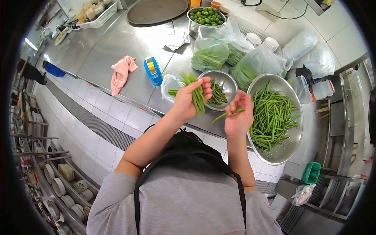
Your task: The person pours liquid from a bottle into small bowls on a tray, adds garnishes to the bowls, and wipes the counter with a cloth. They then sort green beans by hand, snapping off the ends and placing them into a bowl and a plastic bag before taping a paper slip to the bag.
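Note:
My left hand (188,100) is closed round a bunch of green beans (199,102), whose ends stick out above and below the fingers. In my right hand (239,115), a single green bean (219,118) is pinched and points to the left. Between and behind the hands sits a small steel bowl (231,81) with thin, darker bean pieces in it. A large perforated steel colander (279,156) full of green beans stands just right of my right hand. Left of the small bowl, partly behind my left hand, lies a clear plastic bag (167,87).
Bags of beans (209,51) stand behind the bowl, near a pot of limes (205,17). A blue tape dispenser (152,71) and a pink cloth (122,74) lie on the steel counter (98,51) at left. Farther back are a round tray (156,11) and papers (176,40).

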`<state>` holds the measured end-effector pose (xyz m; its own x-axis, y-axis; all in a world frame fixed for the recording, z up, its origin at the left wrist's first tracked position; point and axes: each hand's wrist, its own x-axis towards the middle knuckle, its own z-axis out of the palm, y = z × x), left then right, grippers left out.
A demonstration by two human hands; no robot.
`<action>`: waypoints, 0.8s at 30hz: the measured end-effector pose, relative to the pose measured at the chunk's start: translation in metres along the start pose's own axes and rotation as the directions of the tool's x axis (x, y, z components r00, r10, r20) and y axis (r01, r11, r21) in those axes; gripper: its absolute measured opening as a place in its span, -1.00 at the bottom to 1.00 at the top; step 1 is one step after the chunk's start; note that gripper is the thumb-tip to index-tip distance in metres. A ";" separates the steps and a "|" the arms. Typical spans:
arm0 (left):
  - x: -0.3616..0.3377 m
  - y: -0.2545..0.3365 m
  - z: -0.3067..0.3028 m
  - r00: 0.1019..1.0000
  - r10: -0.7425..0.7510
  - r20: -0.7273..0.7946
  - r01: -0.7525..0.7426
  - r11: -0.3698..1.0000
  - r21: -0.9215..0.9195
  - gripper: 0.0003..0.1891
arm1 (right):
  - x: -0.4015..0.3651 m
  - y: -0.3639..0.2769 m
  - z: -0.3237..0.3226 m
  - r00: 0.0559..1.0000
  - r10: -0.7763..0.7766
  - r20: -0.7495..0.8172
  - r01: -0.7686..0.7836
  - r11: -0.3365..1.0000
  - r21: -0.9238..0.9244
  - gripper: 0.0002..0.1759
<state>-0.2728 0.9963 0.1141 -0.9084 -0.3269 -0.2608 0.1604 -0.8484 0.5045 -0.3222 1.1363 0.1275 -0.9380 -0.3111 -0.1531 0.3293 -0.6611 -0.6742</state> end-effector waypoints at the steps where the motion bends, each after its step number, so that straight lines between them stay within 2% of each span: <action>1: -0.004 0.001 0.001 0.996 -0.083 -0.027 0.084 0.996 0.038 -0.79 | -0.003 -0.004 0.005 1.000 -0.003 -0.003 0.003 1.000 -0.002 -0.71; 2: -0.005 -0.001 -0.006 0.996 -0.088 -0.022 0.089 0.995 0.037 -0.79 | -0.006 -0.007 0.010 0.995 -0.030 0.096 0.038 0.996 -0.087 -0.77; 3: -0.005 -0.004 -0.013 0.983 -0.127 0.133 0.133 0.990 -0.042 -0.81 | -0.008 -0.009 0.015 0.979 -0.047 0.197 0.081 0.983 -0.168 -0.82; 4: -0.004 -0.007 -0.017 0.947 -0.149 0.285 0.188 0.975 -0.115 -0.83 | -0.011 -0.009 0.020 0.974 -0.053 0.220 0.095 0.978 -0.185 -0.89; 5: -0.004 -0.009 -0.021 0.946 -0.149 0.287 0.189 0.975 -0.116 -0.83 | -0.012 -0.009 0.022 0.974 -0.054 0.220 0.097 0.978 -0.187 -0.89; 6: -0.005 -0.008 -0.020 0.939 -0.149 0.310 0.211 0.961 -0.178 -0.84 | -0.012 -0.008 0.023 0.968 -0.068 0.241 0.157 0.914 -0.375 -0.90; 7: -0.007 -0.007 -0.019 0.932 -0.144 0.332 0.231 0.944 -0.238 -0.85 | -0.012 -0.007 0.024 0.961 -0.075 0.267 0.215 0.810 -0.545 -0.91; 8: -0.008 -0.005 -0.019 0.933 -0.137 0.332 0.224 0.944 -0.241 -0.85 | -0.011 -0.005 0.022 0.906 -0.149 0.395 0.404 0.578 -0.709 -0.92; 9: -0.009 -0.003 -0.018 0.939 -0.120 0.321 0.203 0.950 -0.238 -0.85 | -0.013 -0.003 0.023 0.904 -0.144 0.402 0.407 0.577 -0.708 -0.92; 11: -0.012 0.000 -0.016 0.947 -0.097 0.307 0.175 0.955 -0.237 -0.85 | -0.020 0.002 0.026 0.807 -0.177 0.563 0.588 0.315 -0.745 -0.86; 12: -0.014 0.001 -0.014 0.959 -0.084 0.271 0.138 0.972 -0.190 -0.84 | -0.020 0.005 0.025 0.773 -0.184 0.607 0.634 0.263 -0.727 -0.81; 13: -0.016 0.002 -0.014 0.970 -0.069 0.234 0.103 0.985 -0.140 -0.84 | -0.022 0.007 0.025 0.771 -0.180 0.611 0.636 0.264 -0.725 -0.81; 15: -0.017 0.002 -0.014 0.977 -0.052 0.205 0.076 0.991 -0.107 -0.84 | -0.024 0.008 0.028 0.690 -0.186 0.699 0.723 0.167 -0.670 -0.78; 16: -0.017 0.002 -0.014 0.983 -0.042 0.177 0.055 0.996 -0.071 -0.83 | -0.023 0.011 0.026 0.684 -0.190 0.705 0.730 0.182 -0.659 -0.77; 19: -0.020 0.005 -0.011 0.985 -0.065 0.161 0.072 0.997 -0.036 -0.83 | -0.019 0.013 0.021 0.630 -0.172 0.757 0.777 0.125 -0.617 -0.82; 23: -0.022 0.009 -0.013 0.969 -0.123 0.213 0.135 0.990 -0.044 -0.83 | -0.011 0.009 0.022 0.628 -0.227 0.744 0.778 0.148 -0.611 -0.89; 24: -0.022 0.011 -0.014 0.963 -0.126 0.237 0.141 0.989 -0.048 -0.83 | -0.006 0.010 0.019 0.748 -0.232 0.622 0.663 0.212 -0.718 -0.90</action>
<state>-0.2454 0.9886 0.1140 -0.9868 -0.1090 -0.1194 0.0488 -0.9051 0.4223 -0.3109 1.1184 0.1351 -0.7103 -0.5041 0.4914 -0.6300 0.1436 -0.7632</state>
